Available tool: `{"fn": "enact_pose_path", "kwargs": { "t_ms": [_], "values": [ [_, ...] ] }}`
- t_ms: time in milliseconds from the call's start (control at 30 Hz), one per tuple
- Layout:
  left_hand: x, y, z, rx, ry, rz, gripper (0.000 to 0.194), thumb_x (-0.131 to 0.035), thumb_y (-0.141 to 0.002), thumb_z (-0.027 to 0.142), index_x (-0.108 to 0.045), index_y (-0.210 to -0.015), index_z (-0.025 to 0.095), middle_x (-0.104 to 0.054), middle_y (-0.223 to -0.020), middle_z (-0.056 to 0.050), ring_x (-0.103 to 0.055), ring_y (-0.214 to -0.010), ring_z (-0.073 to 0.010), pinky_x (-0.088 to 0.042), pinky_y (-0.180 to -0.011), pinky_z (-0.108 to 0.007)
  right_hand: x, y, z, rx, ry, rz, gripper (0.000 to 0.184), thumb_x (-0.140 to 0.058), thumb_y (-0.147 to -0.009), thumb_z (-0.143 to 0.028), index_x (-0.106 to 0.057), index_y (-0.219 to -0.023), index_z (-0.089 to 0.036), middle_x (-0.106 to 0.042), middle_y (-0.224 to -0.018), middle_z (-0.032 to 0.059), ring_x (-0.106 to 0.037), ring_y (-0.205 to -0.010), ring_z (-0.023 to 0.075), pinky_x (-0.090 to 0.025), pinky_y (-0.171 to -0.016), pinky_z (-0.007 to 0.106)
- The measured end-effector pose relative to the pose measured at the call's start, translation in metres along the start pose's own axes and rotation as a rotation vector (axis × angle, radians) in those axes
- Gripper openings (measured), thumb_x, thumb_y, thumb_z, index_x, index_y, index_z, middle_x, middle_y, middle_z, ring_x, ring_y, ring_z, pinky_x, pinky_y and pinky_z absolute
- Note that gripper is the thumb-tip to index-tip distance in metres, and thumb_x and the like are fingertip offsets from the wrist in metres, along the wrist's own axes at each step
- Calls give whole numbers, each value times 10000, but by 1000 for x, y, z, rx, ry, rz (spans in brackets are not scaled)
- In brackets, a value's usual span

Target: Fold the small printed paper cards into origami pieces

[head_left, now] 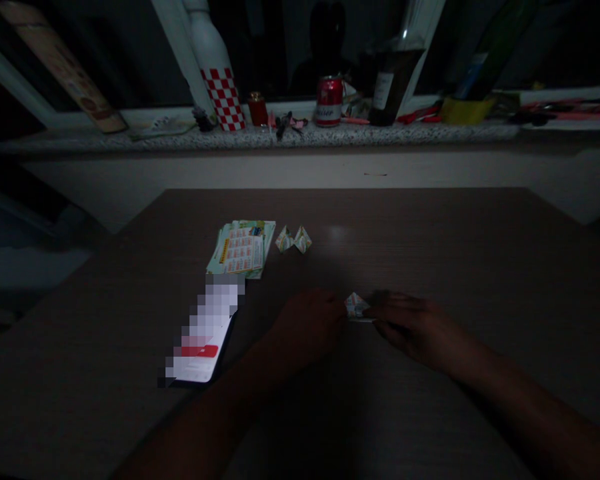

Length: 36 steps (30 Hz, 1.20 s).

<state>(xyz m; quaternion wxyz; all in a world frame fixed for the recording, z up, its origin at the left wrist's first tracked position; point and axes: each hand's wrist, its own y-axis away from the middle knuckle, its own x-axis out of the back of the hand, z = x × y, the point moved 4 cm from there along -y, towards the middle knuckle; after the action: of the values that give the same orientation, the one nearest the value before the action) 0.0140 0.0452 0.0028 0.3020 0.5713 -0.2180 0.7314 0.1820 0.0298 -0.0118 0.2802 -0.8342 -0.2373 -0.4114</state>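
A small piece of folded printed paper with a pointed top lies between my hands on the dark wooden table. My left hand is closed, its fingertips gripping the paper's left edge. On the other side, my right hand has its thumb and fingers closed on the right edge, hiding that part. Farther back stands a finished-looking folded paper bow shape with two points. Beside it is a stack of printed paper sheets, green and white with red print.
A lit phone, its screen partly blurred, lies left of my left forearm. Behind the table, a stone windowsill carries a checkered bottle, a red can, a dark bottle and small clutter. The room is dim.
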Motion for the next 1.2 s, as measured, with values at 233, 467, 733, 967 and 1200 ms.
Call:
{"fn": "enact_pose_path", "kwargs": {
  "t_ms": [233, 467, 733, 967, 1200],
  "values": [
    [-7, -3, -9, 63, 162, 36, 207, -437, -898, 214, -633, -933, 160, -656, -897, -59, -606, -840, -196, -460, -743, -300, 1, -5, 0, -93, -42, 76, 270, -537, -871, -154, -667, -1080, -264, -722, -1006, 43, -687, -866, 185, -549, -783, 321],
    [-8, -7, -10, 79, 201, 29, 203, -435, -884, 217, -629, -906, 160, -662, -863, -61, -611, -791, -200, -454, -708, -302, 2, -4, 3, -63, -65, 138, 284, -575, -833, -120, -661, -1076, -236, -681, -1096, 71, -660, -980, 203, -543, -848, 334],
    [-8, -9, -9, 102, 150, 6, 204, -433, -878, 229, -624, -914, 170, -667, -883, -56, -613, -806, -201, -465, -729, -314, 1, -9, 1, -32, -89, 165, 252, -566, -831, -97, -672, -1032, -205, -697, -1028, 81, -670, -932, 188, -551, -808, 315],
    [-14, -8, -6, 220, 84, 65, 192, -413, -892, 230, -588, -923, 157, -657, -906, -80, -616, -833, -212, -471, -746, -328, -2, -14, 10, -149, -155, 137, 259, -565, -819, -109, -694, -1007, -231, -713, -1008, 47, -684, -886, 177, -540, -802, 302],
    [-12, -13, -3, 282, 11, 13, 209, -408, -896, 256, -590, -896, 153, -668, -897, -88, -637, -810, -220, -488, -718, -327, -3, -17, 9, -216, -123, 93, 329, -533, -802, -93, -685, -1063, -224, -713, -1056, 56, -683, -914, 188, -532, -823, 319]
  ]
}}
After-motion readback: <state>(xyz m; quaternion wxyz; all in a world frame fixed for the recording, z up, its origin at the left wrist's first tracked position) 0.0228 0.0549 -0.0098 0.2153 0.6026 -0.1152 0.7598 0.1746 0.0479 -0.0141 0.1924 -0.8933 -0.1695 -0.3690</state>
